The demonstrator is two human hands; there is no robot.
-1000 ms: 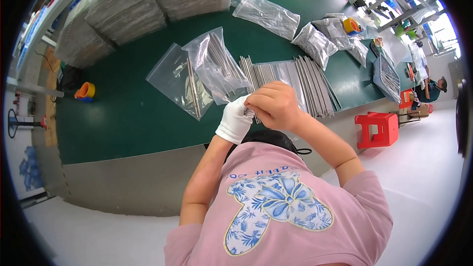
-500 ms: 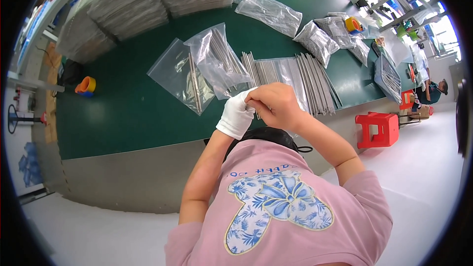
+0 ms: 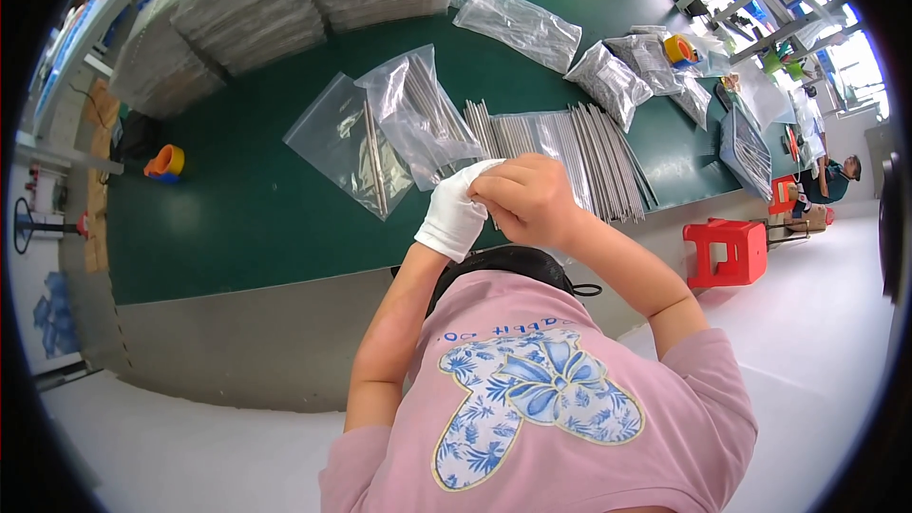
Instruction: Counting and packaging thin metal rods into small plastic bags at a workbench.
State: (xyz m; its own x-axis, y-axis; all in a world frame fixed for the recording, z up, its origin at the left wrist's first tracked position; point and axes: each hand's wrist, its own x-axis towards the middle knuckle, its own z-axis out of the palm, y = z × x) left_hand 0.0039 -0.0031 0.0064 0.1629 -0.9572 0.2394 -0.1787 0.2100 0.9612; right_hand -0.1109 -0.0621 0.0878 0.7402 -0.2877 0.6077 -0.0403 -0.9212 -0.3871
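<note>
My left hand (image 3: 456, 204), in a white glove, is curled closed in front of the rods at the table's near edge. Against it presses my bare right hand (image 3: 527, 198), its thumb and fingers pinched at the glove's fingers. What lies between the two hands is hidden. Just beyond them is a row of thin grey metal rods (image 3: 606, 161), with a clear plastic bag (image 3: 532, 133) among them. A clear bag with several rods (image 3: 418, 95) lies to the left, beside a flat bag (image 3: 328, 119) with a few rods (image 3: 374, 157) on it.
Wrapped stacks (image 3: 247, 9) stand at the back left of the green table (image 3: 228, 237). A tape roll (image 3: 166, 163) sits at the left. Filled bags (image 3: 608, 85), another tape roll (image 3: 679, 49) and a blue basket (image 3: 746, 152) are at the right. A red stool (image 3: 727, 252) stands beyond the front edge.
My hands stay together in almost the same place. The gloved left hand has turned slightly, and the right hand's pinch has shifted a little to the left.
</note>
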